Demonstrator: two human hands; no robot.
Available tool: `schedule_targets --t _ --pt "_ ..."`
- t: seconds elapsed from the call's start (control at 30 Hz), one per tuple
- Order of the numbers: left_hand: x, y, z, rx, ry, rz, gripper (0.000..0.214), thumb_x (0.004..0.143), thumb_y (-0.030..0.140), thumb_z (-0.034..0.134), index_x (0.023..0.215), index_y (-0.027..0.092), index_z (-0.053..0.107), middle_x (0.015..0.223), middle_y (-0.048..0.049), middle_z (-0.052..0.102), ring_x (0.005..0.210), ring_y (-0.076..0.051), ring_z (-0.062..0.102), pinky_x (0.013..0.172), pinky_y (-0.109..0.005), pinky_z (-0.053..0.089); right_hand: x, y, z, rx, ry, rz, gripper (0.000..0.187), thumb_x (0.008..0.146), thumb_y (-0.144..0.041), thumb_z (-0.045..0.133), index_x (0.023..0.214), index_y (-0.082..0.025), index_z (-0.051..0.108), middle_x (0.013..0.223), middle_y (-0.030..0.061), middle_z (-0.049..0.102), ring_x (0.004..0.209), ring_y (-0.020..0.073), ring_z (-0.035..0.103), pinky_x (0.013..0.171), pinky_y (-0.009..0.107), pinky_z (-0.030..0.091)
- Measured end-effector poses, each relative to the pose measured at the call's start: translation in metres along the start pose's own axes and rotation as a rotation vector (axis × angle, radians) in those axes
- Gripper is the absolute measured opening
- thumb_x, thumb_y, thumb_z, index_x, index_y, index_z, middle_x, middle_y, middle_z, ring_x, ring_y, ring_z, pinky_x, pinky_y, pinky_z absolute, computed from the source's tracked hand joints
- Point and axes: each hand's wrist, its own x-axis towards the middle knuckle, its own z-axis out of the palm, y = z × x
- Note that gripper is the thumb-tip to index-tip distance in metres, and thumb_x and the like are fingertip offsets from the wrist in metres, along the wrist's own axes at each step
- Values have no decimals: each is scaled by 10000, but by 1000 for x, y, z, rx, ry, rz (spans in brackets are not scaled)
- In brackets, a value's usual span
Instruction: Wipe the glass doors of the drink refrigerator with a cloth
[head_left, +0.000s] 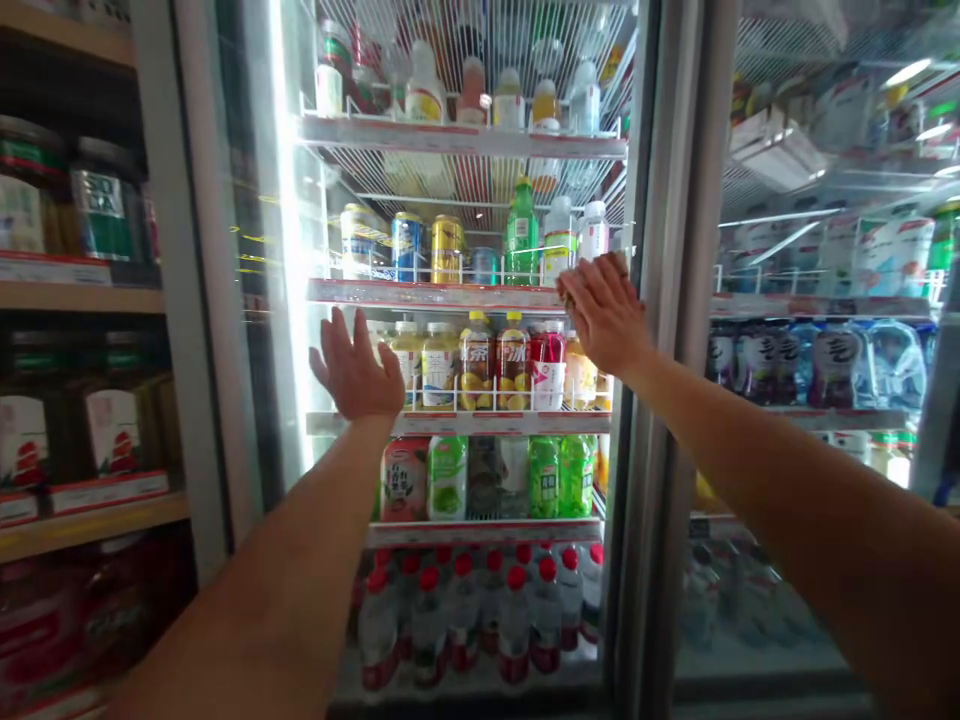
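I face a lit drinks cooler with wire shelves point(450, 295) full of bottles and cans. My left hand point(358, 372) is raised with fingers spread, open, in front of the third shelf's pale juice bottles point(420, 360). My right hand point(606, 312) is stretched out flat, fingers apart, at the right end of the second shelf, just below white bottles point(592, 230) and a green bottle point(522, 232). It holds nothing. Whether either hand touches glass or the shelf I cannot tell.
A metal door frame point(660, 400) stands right of my right hand; behind it a second cooler door point(825, 350) shows large water bottles. Red-capped water bottles point(487, 610) fill the bottom shelf. Wooden shelves point(82, 295) with jars stand at the left.
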Motion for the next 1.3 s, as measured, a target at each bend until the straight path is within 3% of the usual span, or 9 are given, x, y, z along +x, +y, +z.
schedule_targets --t 0.2,0.4,0.6,0.7,0.77,0.97,1.07,1.17,1.3 --pt "-1 2 -1 -12 -23 -21 628 976 367 415 1565 152 384 1673 -139 267 1572 -281 171 1280 -502 21 3 -38 20 20 84 147 551 1040 -322 337 1589 -278 347 1672 56 309 1571 357 169 1223 665 246" --pt "-1 -2 2 16 -14 0 628 978 352 403 1574 153 370 1673 -128 269 1570 -282 177 1280 -512 35 -18 -125 57 179 65 -89 638 1019 -252 414 1623 -355 235 1674 10 316 1585 302 147 1269 632 183" --pt "1 -4 2 20 -6 27 626 974 370 425 1559 147 396 1660 -142 297 1564 -288 199 1280 -500 69 -60 -178 81 259 -65 -439 581 994 -212 464 1569 -248 388 1662 20 342 1569 277 221 1296 546 188" --pt "2 -3 0 23 -23 25 635 967 367 430 1556 133 398 1658 -154 296 1561 -301 204 1274 -513 88 -71 -163 77 261 -126 -663 542 986 -192 477 1526 -238 452 1634 15 401 1549 247 282 1292 500 223" --pt "2 -2 -1 27 -32 18 639 964 361 427 1559 128 393 1661 -158 288 1562 -305 198 1273 -516 86 -70 -136 67 249 -149 -696 530 991 -202 486 1518 -257 461 1618 13 429 1540 234 305 1285 491 243" --pt "0 -4 2 -1 -4 16 628 976 374 416 1565 157 388 1669 -136 277 1571 -285 173 1278 -503 59 -36 -35 21 118 -96 -328 515 1025 -286 475 1535 -333 419 1618 2 429 1563 230 236 1270 537 239" --pt "-1 -5 3 -6 3 11 630 969 372 426 1558 149 399 1667 -140 282 1571 -285 178 1280 -502 54 -18 -9 10 33 -16 -117 517 1044 -380 420 1553 -299 403 1641 33 387 1560 275 232 1249 570 254" --pt "-1 -5 3 -5 7 9 631 962 369 422 1549 138 410 1665 -139 286 1569 -283 186 1280 -504 67 -11 -17 16 29 34 13 547 1045 -372 375 1585 -289 353 1663 49 338 1565 319 198 1235 619 244" --pt "-1 -5 3 19 -17 3 646 951 367 414 1557 145 394 1673 -127 269 1574 -277 169 1281 -503 83 -21 -71 38 70 80 40 553 1047 -332 371 1596 -287 333 1669 51 324 1570 343 172 1232 649 223"
